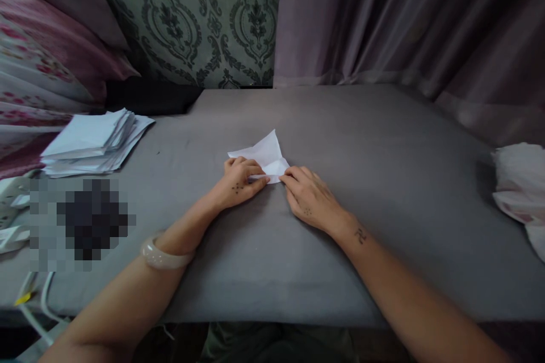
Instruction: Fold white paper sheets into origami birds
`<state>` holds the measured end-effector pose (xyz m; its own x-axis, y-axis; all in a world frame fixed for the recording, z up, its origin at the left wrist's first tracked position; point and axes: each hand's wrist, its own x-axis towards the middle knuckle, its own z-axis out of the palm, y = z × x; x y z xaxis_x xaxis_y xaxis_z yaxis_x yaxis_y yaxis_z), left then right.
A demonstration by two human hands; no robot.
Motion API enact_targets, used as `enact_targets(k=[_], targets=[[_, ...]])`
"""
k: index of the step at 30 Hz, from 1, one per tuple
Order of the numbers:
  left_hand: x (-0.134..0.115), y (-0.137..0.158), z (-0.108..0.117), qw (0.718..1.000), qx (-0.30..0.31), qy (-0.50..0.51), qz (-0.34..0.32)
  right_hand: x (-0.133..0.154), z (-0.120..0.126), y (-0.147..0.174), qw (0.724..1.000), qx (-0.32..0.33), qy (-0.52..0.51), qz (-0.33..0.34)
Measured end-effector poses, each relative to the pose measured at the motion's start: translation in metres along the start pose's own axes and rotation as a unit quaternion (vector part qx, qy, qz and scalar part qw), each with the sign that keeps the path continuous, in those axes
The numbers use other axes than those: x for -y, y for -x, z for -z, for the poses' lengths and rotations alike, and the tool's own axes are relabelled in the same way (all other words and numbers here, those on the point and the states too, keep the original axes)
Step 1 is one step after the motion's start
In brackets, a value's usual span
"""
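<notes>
A folded sheet of white paper (264,152) lies on the grey cloth surface, one pointed corner standing toward the far side. My left hand (242,181) is closed over its left part, with the thumb along the near folded edge. At the right end of that edge, my right hand (309,195) pinches the paper between thumb and fingers. The two thumbs nearly meet at the near edge. Part of the sheet is hidden beneath my left fingers.
A stack of white paper (89,139) sits at the left, before a black folded item (153,96). A power strip (15,198) with white cables is at the near left. White plastic bag-like material (522,181) lies at the right edge. Curtains (340,17) hang behind.
</notes>
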<state>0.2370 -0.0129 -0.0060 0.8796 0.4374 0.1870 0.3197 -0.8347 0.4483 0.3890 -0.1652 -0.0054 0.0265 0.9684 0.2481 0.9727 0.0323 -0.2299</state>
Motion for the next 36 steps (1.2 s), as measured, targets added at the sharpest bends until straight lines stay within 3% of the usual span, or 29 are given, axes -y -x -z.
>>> enact_targets(k=[7, 15, 21, 25, 28, 30, 34, 36], targets=[[0.004, -0.005, 0.000, 0.998, 0.060, 0.036, 0.007, 0.001, 0.001, 0.000, 1.000, 0.014, 0.015, 0.001], [0.007, -0.008, 0.006, 0.997, 0.071, 0.028, -0.018, 0.001, 0.000, 0.001, 1.000, 0.018, 0.021, -0.001], [0.005, -0.005, 0.002, 0.992, -0.067, -0.075, -0.075, 0.001, 0.002, 0.001, 0.999, 0.029, 0.026, 0.007], [0.001, -0.005, -0.004, 0.973, -0.195, -0.115, -0.049, 0.000, 0.001, 0.002, 0.999, 0.036, 0.026, 0.014], [-0.001, -0.005, -0.007, 0.964, -0.235, -0.113, -0.043, 0.000, 0.002, 0.003, 0.999, 0.038, 0.021, 0.019], [0.000, -0.004, -0.009, 0.969, -0.218, -0.097, -0.058, 0.000, 0.004, 0.003, 0.999, 0.042, 0.015, 0.020], [-0.001, -0.004, -0.014, 0.992, -0.074, -0.011, -0.106, 0.000, 0.011, 0.003, 0.998, 0.054, -0.021, 0.019], [-0.002, -0.005, -0.017, 0.992, -0.036, 0.026, -0.120, -0.001, 0.014, 0.004, 0.997, 0.057, -0.049, 0.016]])
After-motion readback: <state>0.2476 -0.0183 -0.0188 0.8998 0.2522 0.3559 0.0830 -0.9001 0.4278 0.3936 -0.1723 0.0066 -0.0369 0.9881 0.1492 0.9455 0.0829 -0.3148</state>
